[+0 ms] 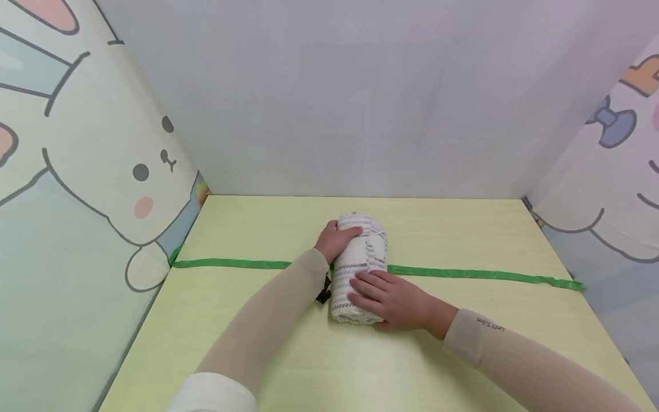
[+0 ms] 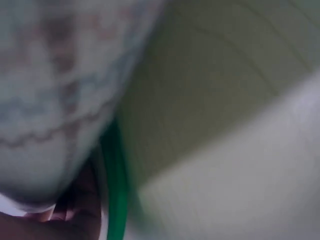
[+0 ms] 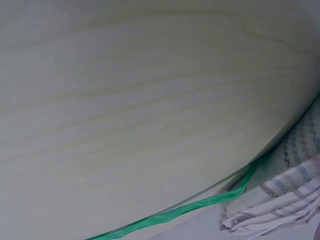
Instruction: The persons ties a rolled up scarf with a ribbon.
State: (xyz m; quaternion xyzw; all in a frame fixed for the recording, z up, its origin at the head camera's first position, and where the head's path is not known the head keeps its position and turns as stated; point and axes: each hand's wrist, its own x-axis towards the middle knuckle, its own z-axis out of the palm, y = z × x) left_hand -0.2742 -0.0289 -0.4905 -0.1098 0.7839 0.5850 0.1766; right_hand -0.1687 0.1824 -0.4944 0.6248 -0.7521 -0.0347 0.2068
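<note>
The rolled-up patterned cloth [image 1: 354,257] was lying pretty much mid-table, lengthwise away from the person, right across a green strip [image 1: 458,273]. Left hand [image 1: 334,241] had a grip on the far end, thumb over the top. Right hand [image 1: 395,300] just rested on the near end, fingers loosely spread. Pale yellow table [image 1: 329,366] underneath, cartoon-print panels [image 1: 103,143] either side.

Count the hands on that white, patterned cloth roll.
2. The bare left hand holds the white, patterned cloth roll on its left, towards the far end; the bare right hand rests on its right, towards the near end. No others show.
</note>
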